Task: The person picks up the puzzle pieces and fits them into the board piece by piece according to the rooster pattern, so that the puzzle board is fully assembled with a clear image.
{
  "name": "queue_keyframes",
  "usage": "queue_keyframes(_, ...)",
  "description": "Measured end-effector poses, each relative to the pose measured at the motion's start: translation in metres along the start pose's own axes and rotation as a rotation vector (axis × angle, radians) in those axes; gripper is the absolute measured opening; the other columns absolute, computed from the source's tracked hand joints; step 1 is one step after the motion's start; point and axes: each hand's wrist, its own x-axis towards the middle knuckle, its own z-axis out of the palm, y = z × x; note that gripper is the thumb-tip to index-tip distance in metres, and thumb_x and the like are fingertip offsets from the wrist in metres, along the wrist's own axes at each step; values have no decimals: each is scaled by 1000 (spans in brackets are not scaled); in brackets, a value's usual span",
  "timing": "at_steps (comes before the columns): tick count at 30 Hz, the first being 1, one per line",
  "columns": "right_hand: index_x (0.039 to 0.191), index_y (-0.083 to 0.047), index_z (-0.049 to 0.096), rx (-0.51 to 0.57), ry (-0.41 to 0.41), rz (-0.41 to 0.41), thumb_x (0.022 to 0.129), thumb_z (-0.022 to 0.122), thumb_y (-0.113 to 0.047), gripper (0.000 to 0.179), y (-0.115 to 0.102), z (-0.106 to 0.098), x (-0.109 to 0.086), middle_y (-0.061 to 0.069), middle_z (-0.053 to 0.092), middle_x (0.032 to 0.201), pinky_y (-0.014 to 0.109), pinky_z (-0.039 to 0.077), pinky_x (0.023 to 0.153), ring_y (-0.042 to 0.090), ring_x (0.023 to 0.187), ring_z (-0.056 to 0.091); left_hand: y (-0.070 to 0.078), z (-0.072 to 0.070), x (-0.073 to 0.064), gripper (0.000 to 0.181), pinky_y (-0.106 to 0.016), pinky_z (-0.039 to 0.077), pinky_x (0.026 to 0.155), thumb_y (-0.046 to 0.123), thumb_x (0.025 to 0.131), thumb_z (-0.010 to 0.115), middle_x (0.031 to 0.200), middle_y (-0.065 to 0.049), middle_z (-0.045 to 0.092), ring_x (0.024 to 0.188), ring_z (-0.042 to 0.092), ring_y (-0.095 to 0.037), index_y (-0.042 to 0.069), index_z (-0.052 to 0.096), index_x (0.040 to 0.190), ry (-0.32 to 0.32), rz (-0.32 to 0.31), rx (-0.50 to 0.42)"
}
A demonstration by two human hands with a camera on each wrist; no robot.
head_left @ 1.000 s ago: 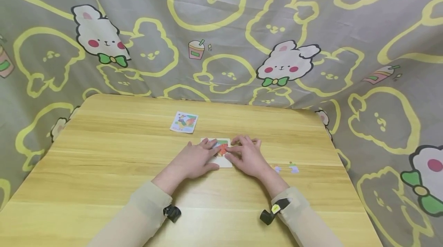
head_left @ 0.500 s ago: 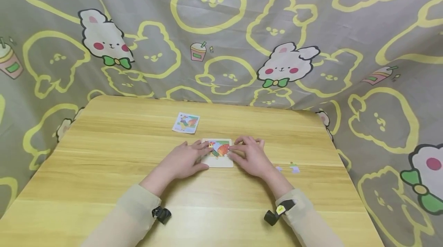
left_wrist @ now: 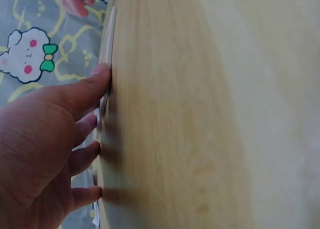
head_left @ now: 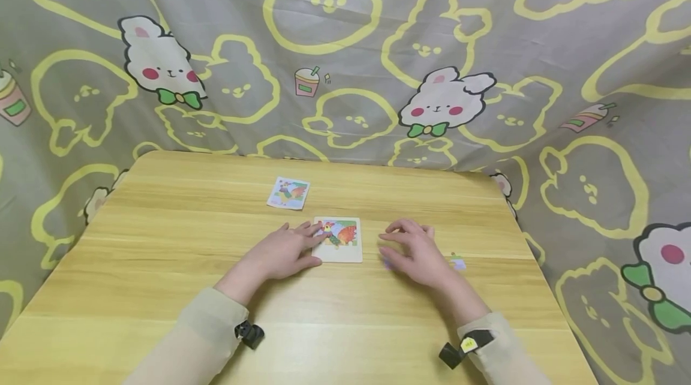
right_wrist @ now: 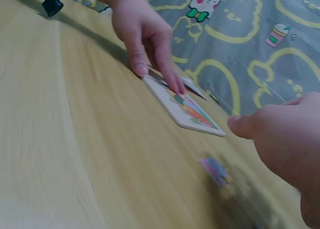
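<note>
A white-framed jigsaw board [head_left: 348, 254] with a colourful rooster-like bird picture lies flat mid-table. Picture pieces fill its upper part; a white strip shows along the lower part. My left hand [head_left: 283, 251] rests on the board's left side, fingertips on the picture and thumb by the near left corner. Right of the board, my right hand [head_left: 415, 253] hovers with loosely bent fingers and nothing visible in them. Just under its thumb lies a loose jigsaw piece [right_wrist: 215, 171], mostly hidden in the head view. Another purple-and-green jigsaw piece [head_left: 458, 263] lies farther right.
Behind the board lies a small paper card [head_left: 288, 193] with a similar bird picture. The wooden table [head_left: 335, 325] ends at a grey patterned curtain [head_left: 345, 67] at the back and sides.
My right hand has left the board's right edge and moved right, over a loose piece. My left hand has slid slightly left, uncovering more of the bird picture.
</note>
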Motion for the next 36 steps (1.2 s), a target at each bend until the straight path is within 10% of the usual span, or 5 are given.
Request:
queue_keyframes(17, 123, -16, 76, 15, -132, 160, 92, 85, -38, 40, 11, -5, -30, -9, 65, 118, 46, 21, 93, 14, 93, 53, 4, -3, 1, 65, -70, 23, 120, 46, 105, 65, 169, -10, 34, 155, 30, -37, 13, 50, 159, -22, -22, -59)
queue_keyframes(25, 111, -23, 72, 58, -146, 213, 93, 84, -35, 25, 8, -2, -32, -12, 62, 114, 48, 19, 98, 14, 112, 59, 4, -2, 0, 65, -70, 23, 120, 46, 105, 65, 169, -10, 34, 155, 30, -38, 13, 50, 159, -18, -16, -60)
queue_keyframes(36, 114, -18, 66, 157, -91, 182, 97, 81, -23, 23, 2, 6, -36, -13, 59, 80, 40, 22, 84, 7, 74, 53, 4, 0, 0, 66, -70, 23, 120, 46, 105, 65, 169, -10, 34, 154, 32, -37, 14, 49, 160, -11, -21, -54)
